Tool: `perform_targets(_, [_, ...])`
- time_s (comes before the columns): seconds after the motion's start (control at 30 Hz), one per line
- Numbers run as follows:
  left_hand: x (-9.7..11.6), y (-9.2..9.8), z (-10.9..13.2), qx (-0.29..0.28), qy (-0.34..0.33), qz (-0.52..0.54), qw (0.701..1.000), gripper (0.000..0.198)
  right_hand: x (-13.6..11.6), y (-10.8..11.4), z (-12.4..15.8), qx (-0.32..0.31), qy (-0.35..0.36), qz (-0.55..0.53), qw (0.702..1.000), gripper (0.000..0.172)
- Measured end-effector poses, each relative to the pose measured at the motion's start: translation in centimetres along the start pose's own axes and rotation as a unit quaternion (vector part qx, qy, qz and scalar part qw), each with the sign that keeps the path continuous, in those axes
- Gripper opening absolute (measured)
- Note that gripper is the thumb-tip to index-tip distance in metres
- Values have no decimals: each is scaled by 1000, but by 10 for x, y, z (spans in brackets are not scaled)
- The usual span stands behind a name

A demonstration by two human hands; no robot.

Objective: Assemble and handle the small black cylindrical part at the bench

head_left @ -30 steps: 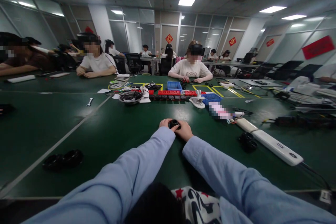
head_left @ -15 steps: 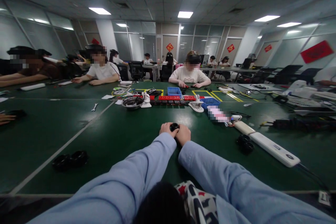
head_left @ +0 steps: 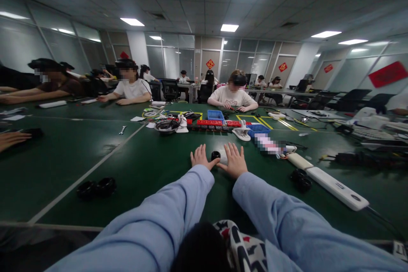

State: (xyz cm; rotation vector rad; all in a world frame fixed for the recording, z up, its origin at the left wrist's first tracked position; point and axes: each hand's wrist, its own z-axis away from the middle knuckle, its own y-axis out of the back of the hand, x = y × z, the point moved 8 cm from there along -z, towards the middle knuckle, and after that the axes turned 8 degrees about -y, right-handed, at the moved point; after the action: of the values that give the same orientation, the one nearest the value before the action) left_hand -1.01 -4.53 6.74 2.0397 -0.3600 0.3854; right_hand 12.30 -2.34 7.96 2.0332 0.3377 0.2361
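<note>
Black and glossy, the ring (head_left: 216,155) stands on the green table (head_left: 153,165) between the two hands, just ahead of the thumbs. Its axis runs upright, with the round mouth facing up rather than toward the fingers. The left hand (head_left: 201,159) is palm down, its fingers fanned and pointing forward, its thumb stretched right toward the near side of the ring. The right hand (head_left: 236,163) mirrors it, fingers spread wide and thumb reaching left, so the thumb tips come close together on the body side of the ring. Neither hand is closed around it; whether the left thumb tip brushes its base is hard to tell at this size. Well left of the left fingers, and nearer the body, two black rings (head_left: 106,186) lie side by side. Off to the right of the right fingers, another black pair (head_left: 301,179) sits near a white bar (head_left: 338,188). Beyond the fingertips runs a red strip (head_left: 205,123), with a white clip (head_left: 242,134) near its right end.
</note>
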Motion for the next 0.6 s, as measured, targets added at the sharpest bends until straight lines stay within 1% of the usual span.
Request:
perform_targets(0.07, [-3, 6, 0, -6, -3, -35, 999, 84, 1, 11, -4, 9, -6, 17, 1000, 75])
perform_targets(0.2, [-10, 13, -1, -13, -44, -128, 991, 82, 4, 25, -10, 31, -28, 59, 997, 76])
perform_targets(0.27, [-18, 14, 0, -21, -48, -175, 983, 83, 7, 26, -11, 34, -42, 78, 995, 77])
perform_targets(0.37, [-27, 13, 0, -40, -52, -220, 973, 87, 9, 23, -10, 22, -42, 99, 994, 83])
perform_targets(0.5, [-29, 11, 0, -72, -80, -244, 964, 93, 15, 20, -10, -5, -47, 119, 992, 96])
perform_targets(0.6, [-27, 13, -1, -83, -97, -253, 959, 96, 23, 25, -11, -11, -68, 112, 991, 100])
